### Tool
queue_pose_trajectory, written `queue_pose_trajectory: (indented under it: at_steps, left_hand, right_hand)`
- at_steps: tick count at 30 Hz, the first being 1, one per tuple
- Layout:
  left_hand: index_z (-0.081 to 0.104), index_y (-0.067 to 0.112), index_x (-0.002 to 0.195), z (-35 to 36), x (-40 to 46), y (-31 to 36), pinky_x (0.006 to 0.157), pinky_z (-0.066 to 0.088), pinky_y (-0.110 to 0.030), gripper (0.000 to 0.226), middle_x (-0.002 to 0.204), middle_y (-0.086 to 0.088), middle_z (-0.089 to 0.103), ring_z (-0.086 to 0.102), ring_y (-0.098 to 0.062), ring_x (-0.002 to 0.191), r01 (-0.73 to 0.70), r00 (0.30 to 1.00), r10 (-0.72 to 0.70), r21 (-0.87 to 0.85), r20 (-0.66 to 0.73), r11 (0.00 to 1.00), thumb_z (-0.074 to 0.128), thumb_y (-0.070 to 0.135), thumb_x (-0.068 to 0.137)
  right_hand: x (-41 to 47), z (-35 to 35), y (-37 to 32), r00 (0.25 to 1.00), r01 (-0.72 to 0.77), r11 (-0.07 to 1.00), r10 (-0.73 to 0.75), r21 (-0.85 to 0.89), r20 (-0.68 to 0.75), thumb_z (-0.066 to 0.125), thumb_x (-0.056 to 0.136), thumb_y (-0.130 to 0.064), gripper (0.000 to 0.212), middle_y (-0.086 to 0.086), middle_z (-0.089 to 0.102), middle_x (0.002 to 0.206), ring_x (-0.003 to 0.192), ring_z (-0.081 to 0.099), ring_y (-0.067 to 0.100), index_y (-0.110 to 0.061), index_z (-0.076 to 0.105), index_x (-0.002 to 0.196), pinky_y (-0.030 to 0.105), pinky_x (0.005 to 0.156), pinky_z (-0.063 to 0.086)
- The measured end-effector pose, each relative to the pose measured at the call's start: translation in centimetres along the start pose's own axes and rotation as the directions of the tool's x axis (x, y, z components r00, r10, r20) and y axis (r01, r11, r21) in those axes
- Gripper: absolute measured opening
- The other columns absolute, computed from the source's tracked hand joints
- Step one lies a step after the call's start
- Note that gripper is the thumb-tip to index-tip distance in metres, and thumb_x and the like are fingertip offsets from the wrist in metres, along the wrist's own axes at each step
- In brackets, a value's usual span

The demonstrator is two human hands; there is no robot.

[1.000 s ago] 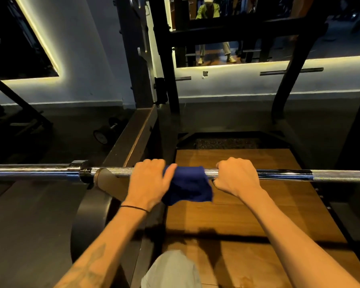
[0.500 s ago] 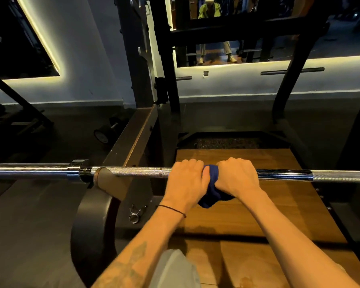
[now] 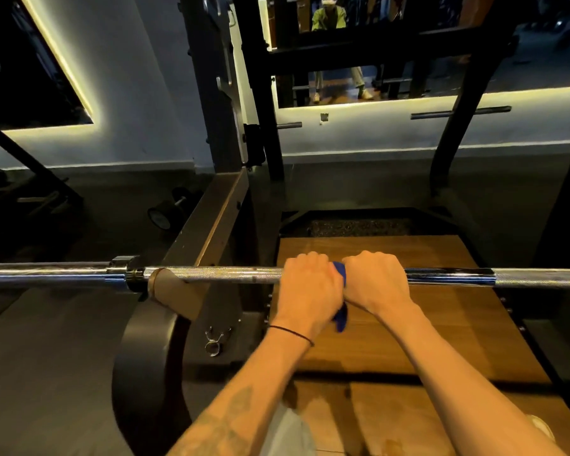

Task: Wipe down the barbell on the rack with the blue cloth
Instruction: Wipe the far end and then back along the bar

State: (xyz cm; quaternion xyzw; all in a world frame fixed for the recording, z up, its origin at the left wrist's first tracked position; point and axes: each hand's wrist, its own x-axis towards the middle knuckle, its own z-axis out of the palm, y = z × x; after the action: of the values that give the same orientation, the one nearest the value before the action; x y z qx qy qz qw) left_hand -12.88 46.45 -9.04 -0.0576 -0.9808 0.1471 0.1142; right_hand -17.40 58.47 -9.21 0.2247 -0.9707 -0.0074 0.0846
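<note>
A steel barbell (image 3: 218, 275) lies level across the view on the rack hook (image 3: 175, 292). My left hand (image 3: 308, 291) is curled over the bar with the blue cloth (image 3: 341, 315) bunched under it; only a sliver of cloth shows between the two hands and hangs below. My right hand (image 3: 375, 283) grips the bar directly beside it, touching the left hand. Most of the cloth is hidden under my fingers.
The dark rack upright (image 3: 208, 93) and a sloped beam (image 3: 211, 218) stand behind the bar on the left. A wooden platform (image 3: 441, 324) lies below. A spring collar (image 3: 214, 340) and a dumbbell (image 3: 165, 215) sit on the floor. A mirror (image 3: 408, 44) reflects a person.
My left hand has slid rightward along the bar with the cloth until it meets my right hand. The cloth went from spread out to squeezed between the hands.
</note>
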Motion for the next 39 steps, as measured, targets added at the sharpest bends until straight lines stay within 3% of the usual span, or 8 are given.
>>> queue_pose_trajectory:
  at_steps: [5,12,16,23,27,33,36,39]
  left_hand:
    - [0.055,0.022,0.076,2.1,-0.9,-3.5,0.062,0.032,-0.037,0.036,0.075,-0.002,0.062,0.057,-0.025,0.069,0.065,0.988,-0.096,-0.239,-0.123,0.969,0.034,0.043,0.097]
    - [0.063,0.015,0.082,3.6,-5.3,-14.5,0.071,0.051,-0.045,0.046,0.08,-0.01,0.069,0.064,-0.032,0.072,0.282,0.959,-0.285,-0.144,0.001,0.948,0.026,0.037,0.098]
    - [0.06,0.018,0.101,2.3,-3.0,-10.4,0.071,0.044,-0.035,0.024,0.096,-0.006,0.07,0.067,-0.03,0.088,0.218,0.972,-0.225,0.099,0.073,0.971,0.037,0.024,0.097]
    - [0.059,0.02,0.082,0.9,-0.3,-0.3,0.058,0.033,-0.036,0.019,0.077,-0.003,0.063,0.058,-0.025,0.067,0.017,0.998,-0.021,-0.074,-0.053,0.997,0.044,0.027,0.093]
    - [0.058,0.022,0.076,2.6,-1.4,-5.0,0.065,0.038,-0.038,0.045,0.074,0.0,0.064,0.059,-0.024,0.069,0.141,0.98,-0.172,-0.255,-0.1,0.956,0.028,0.046,0.099]
    - [0.062,0.018,0.09,4.4,-4.6,-14.5,0.077,0.05,-0.042,0.045,0.085,-0.005,0.069,0.065,-0.025,0.078,0.257,0.965,-0.26,-0.126,-0.015,0.958,0.024,0.039,0.102]
    - [0.057,0.017,0.101,4.4,-4.0,-14.7,0.081,0.051,-0.044,0.03,0.093,-0.007,0.07,0.067,-0.029,0.086,0.202,0.976,-0.204,0.032,0.077,0.979,0.03,0.029,0.104]
    - [0.055,0.018,0.105,3.9,-3.1,-12.3,0.079,0.047,-0.039,0.027,0.096,-0.005,0.07,0.067,-0.029,0.09,0.185,0.979,-0.19,0.068,0.076,0.98,0.03,0.028,0.104]
  right_hand:
    - [0.0,0.5,0.1,1.0,0.002,0.998,-0.003,-0.058,-0.028,0.05,0.093,-0.048,0.027,0.0,0.07,0.088,0.08,0.067,0.025,-0.026,0.066,0.092,0.031,0.062,0.04]
    - [-0.2,0.5,-0.2,0.998,-0.006,0.999,0.003,-0.044,-0.064,0.053,0.095,-0.046,0.027,-0.002,0.068,0.087,0.067,0.053,0.019,-0.026,0.066,0.105,0.029,0.061,0.043]
    - [-0.5,0.5,-0.4,0.995,-0.005,0.999,0.001,-0.043,-0.095,0.053,0.095,-0.044,0.024,-0.003,0.066,0.085,0.069,0.055,0.019,-0.025,0.064,0.104,0.029,0.061,0.041]
    - [-0.4,2.4,-0.1,0.966,0.001,0.998,-0.019,-0.067,-0.258,0.087,0.06,-0.032,0.037,-0.001,0.058,0.052,0.043,0.057,0.025,-0.022,0.051,0.059,0.027,0.046,0.029]
    - [-0.5,2.9,0.1,0.92,0.052,0.999,-0.054,-0.017,-0.389,0.087,0.051,-0.013,0.036,0.005,0.055,0.051,0.042,0.053,0.031,-0.015,0.052,0.059,0.03,0.044,0.035]
    - [-0.7,4.1,0.3,0.858,0.072,0.997,-0.057,0.01,-0.511,0.082,0.058,-0.009,0.035,0.005,0.051,0.058,0.048,0.047,0.028,-0.016,0.049,0.065,0.033,0.048,0.034]
    - [-0.9,3.4,0.0,0.906,0.06,0.998,-0.055,-0.001,-0.42,0.087,0.064,-0.027,0.035,0.002,0.056,0.065,0.054,0.052,0.024,-0.017,0.054,0.072,0.034,0.053,0.038]
    - [-1.0,1.1,-0.5,0.995,-0.007,1.0,0.007,-0.004,-0.097,0.065,0.084,-0.061,0.039,-0.004,0.062,0.088,0.081,0.061,0.018,-0.024,0.057,0.094,0.035,0.07,0.044]
